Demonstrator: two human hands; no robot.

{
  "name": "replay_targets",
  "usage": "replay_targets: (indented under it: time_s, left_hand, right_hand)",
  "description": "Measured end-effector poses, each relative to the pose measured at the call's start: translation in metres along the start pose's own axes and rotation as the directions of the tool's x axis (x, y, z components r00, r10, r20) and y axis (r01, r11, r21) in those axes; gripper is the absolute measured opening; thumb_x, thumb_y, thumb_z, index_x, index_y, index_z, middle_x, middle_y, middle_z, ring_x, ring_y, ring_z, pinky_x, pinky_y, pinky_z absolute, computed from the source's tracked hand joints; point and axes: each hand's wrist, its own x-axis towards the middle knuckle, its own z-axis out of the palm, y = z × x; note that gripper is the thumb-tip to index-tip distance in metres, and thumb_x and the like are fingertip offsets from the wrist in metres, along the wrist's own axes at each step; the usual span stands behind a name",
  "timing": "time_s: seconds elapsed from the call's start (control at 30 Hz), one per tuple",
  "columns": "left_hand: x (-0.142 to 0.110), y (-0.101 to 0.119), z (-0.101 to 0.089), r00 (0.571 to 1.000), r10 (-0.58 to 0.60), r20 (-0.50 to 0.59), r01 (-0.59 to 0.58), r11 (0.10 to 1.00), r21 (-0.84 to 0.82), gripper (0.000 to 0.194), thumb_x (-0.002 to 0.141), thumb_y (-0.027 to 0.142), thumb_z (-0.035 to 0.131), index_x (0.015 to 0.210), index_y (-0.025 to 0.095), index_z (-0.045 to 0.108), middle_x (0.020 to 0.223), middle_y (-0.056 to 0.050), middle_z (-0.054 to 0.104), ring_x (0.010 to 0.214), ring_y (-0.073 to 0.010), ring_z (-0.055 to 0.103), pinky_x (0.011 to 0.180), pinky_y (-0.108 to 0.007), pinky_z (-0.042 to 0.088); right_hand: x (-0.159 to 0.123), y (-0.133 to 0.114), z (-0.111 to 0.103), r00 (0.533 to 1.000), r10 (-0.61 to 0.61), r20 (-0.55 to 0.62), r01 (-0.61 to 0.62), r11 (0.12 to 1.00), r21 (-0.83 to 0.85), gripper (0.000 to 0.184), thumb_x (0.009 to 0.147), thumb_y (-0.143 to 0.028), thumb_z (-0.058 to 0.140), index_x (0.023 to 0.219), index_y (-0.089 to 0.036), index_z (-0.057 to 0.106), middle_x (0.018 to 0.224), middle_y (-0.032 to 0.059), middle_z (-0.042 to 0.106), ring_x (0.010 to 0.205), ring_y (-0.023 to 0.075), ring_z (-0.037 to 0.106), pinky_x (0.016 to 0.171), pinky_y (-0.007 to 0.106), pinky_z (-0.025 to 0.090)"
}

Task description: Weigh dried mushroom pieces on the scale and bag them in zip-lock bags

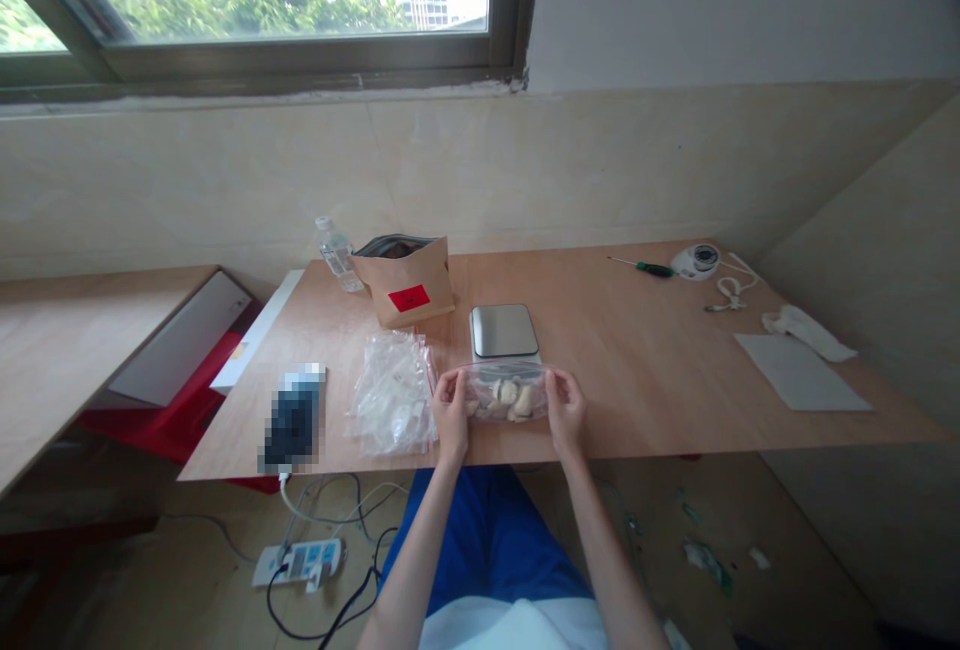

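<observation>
Well to the left of the left hand (451, 415), a phone (294, 420), blurred out. Ahead and left of the same hand, a bottle (337, 255) beside an open pouch (403, 272) with a red label. Just beside the left hand, a pile of clear bags (390, 395). In the left hand, thumb and fingers pinched on one top corner of a zip bag (506, 373). Between the hands, that bag, held spread along its top, pale chunks (504, 391) inside. Just ahead of the hands, a scale (505, 330); contact with the bag impossible to tell. Probable step: working the zip, opening or closing unclear. For sealing, an even press along the strip called for; for opening, a pull apart mid-strip. At the opposite corner, the right hand (566, 412), pinching likewise. Well to its right and ahead, a screwdriver (655, 270), then a dome camera (694, 262); farther right, a cloth (810, 332) by a white sheet (802, 375).
</observation>
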Motion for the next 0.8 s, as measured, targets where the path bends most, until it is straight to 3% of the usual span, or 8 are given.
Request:
replay_targets:
  time_s: [0.8]
  left_hand:
    - [0.001, -0.0065, 0.0, 1.0, -0.002, -0.02, 0.002, 1.0, 0.013, 0.027, 0.081, 0.041, 0.057, 0.087, 0.015, 0.059, 0.078, -0.002, 0.061, 0.07, -0.0123, 0.057, 0.065, -0.023, 0.045]
  right_hand:
    - [0.0016, 0.0041, 0.0015, 0.994, 0.081, 0.074, -0.079, 0.996, -0.031, 0.039, 0.075, -0.048, 0.061, 0.093, -0.014, 0.067, 0.087, 0.0092, 0.07, 0.075, 0.0195, 0.062, 0.068, 0.03, 0.05]
